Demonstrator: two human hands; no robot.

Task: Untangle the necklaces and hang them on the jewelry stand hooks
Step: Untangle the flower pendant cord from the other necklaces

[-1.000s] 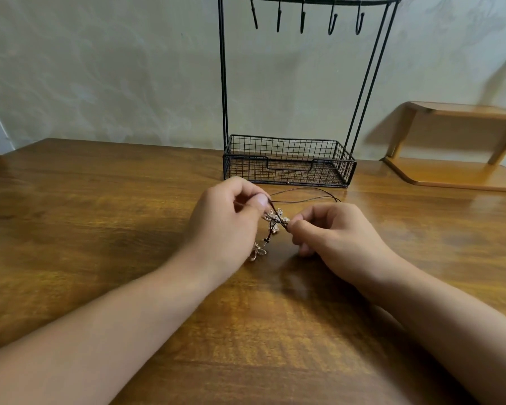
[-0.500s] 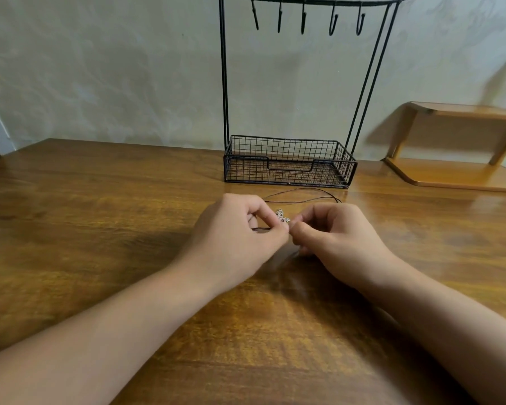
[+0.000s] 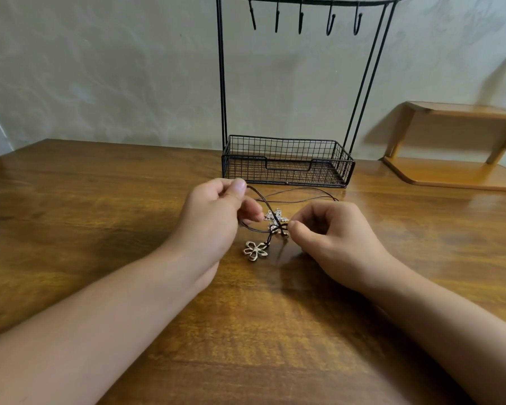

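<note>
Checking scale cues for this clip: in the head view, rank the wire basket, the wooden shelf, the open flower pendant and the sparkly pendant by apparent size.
1. wire basket and wooden shelf: alike, and the shelf is cut off at the edge
2. open flower pendant
3. sparkly pendant, partly hidden

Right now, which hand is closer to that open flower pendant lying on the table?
Left. The left hand sits just beside the flower pendant; the right hand is slightly farther, pinching the cord.

Glossy brown wooden table [image 3: 100,217]. Black wire jewelry stand with mesh basket base [image 3: 287,163] at its far edge. Right of stand: light wooden shelf unit [image 3: 450,173]. Just before stand: dark cord necklaces [image 3: 304,197], open-petal metal flower pendant [image 3: 255,250].
</note>
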